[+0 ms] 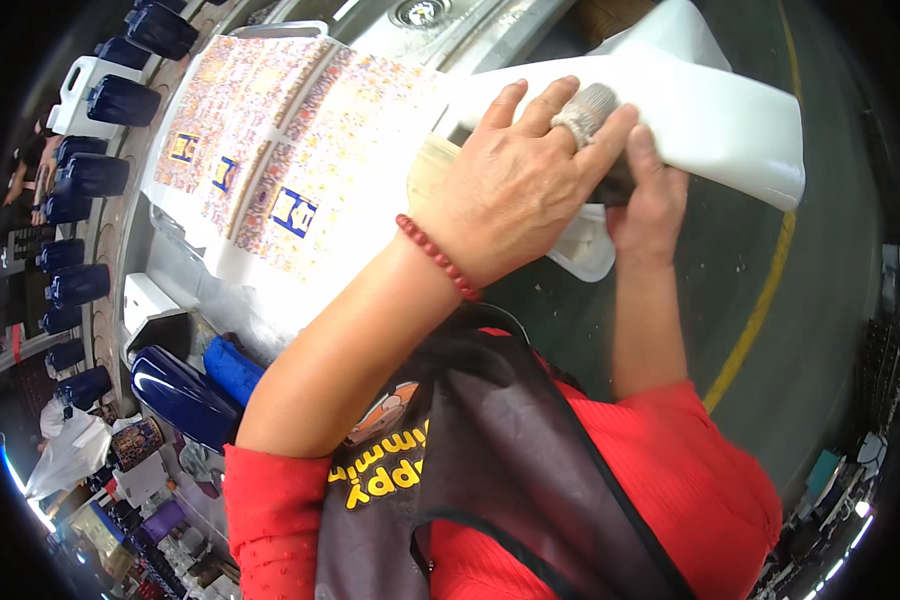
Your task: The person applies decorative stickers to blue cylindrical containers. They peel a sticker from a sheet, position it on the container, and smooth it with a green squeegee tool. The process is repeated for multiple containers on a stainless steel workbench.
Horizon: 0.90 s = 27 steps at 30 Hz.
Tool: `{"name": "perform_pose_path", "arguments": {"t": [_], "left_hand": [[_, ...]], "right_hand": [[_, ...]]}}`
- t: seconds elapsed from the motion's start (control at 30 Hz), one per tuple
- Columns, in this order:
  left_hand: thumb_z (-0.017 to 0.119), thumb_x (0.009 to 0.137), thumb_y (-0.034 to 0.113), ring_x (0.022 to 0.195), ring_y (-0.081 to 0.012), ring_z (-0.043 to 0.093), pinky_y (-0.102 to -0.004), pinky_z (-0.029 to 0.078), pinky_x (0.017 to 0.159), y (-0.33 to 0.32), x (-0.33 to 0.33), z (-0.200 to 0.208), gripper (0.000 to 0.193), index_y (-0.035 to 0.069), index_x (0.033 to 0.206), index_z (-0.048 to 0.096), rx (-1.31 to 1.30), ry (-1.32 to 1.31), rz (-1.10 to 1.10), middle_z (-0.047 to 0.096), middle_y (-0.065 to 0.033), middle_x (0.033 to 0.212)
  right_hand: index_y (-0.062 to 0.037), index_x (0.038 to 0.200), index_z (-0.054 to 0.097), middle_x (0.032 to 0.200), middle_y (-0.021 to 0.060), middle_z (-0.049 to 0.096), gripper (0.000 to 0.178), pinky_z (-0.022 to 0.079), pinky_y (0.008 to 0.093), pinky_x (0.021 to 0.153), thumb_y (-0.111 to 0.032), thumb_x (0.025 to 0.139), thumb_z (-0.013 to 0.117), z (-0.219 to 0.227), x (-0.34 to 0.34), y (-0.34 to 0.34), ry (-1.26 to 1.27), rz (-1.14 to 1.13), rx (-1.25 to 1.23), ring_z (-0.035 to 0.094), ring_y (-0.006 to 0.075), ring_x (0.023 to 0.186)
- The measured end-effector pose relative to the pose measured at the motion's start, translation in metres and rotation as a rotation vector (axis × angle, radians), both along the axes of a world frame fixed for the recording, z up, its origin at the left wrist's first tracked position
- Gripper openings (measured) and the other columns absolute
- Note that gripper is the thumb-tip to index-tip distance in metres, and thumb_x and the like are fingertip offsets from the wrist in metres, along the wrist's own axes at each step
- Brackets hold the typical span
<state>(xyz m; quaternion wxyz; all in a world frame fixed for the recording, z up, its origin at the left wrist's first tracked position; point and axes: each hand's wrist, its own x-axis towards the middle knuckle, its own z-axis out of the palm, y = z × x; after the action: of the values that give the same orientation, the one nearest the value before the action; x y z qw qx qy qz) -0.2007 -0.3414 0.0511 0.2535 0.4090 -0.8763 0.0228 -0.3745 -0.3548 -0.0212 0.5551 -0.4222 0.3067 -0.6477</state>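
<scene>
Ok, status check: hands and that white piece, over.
Left hand flat on the white moulded piece, one finger wrapped in tape. Right hand gripping its underside. Printed sheet lies alongside. Nothing blocking.

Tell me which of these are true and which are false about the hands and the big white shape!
1. The left hand lies flat on the white plastic part. True.
2. The left wrist wears a green watch. False: it wears a red bead bracelet.
3. One left finger has a knitted finger cot on it. True.
4. The right hand is far away from the white plastic part. False: it grips the part from underneath, beside the left hand.
5. The glossy parts lined up on the left are yellow. False: they are dark blue.
6. A colourful printed sheet lies left of the hands. True.
</scene>
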Motion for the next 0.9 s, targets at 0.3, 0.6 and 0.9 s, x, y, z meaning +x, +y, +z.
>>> {"name": "perform_pose_path", "arguments": {"t": [0.3,0.6,0.9], "left_hand": [[0.074,0.083,0.007,0.136,-0.0382,0.05,-0.0447,0.04,0.112,0.066,0.077,0.03,0.068,0.006,0.147,0.05,0.253,-0.043,0.247,0.063,-0.0177,0.133],[0.054,0.106,0.016,0.132,-0.0377,0.056,-0.0476,0.041,0.114,0.213,0.193,0.032,0.044,-0.016,0.137,0.052,0.054,0.236,0.71,0.059,-0.0299,0.138],[0.051,0.103,0.007,0.128,-0.0329,0.059,-0.0422,0.04,0.113,0.324,0.216,0.004,0.036,-0.011,0.134,0.058,-0.142,0.352,1.303,0.064,-0.0245,0.134]], "right_hand": [[-0.005,0.112,0.062,0.102,0.0107,0.065,0.021,0.056,0.043,0.056,-0.024,0.104,0.056,-0.245,-0.008,-0.046,0.065,0.091,1.031,0.063,0.0252,0.086],[-0.0015,0.107,0.068,0.146,0.0118,0.054,0.022,0.058,0.0354,0.081,0.004,0.1,0.048,-0.121,0.01,-0.082,0.33,0.315,0.088,0.06,0.0201,0.115],[0.001,0.123,0.068,0.133,0.0108,0.061,0.027,0.05,0.0289,0.089,0.002,0.1,0.052,0.038,0.219,-0.127,0.693,0.706,-0.897,0.061,0.0169,0.108]]}}
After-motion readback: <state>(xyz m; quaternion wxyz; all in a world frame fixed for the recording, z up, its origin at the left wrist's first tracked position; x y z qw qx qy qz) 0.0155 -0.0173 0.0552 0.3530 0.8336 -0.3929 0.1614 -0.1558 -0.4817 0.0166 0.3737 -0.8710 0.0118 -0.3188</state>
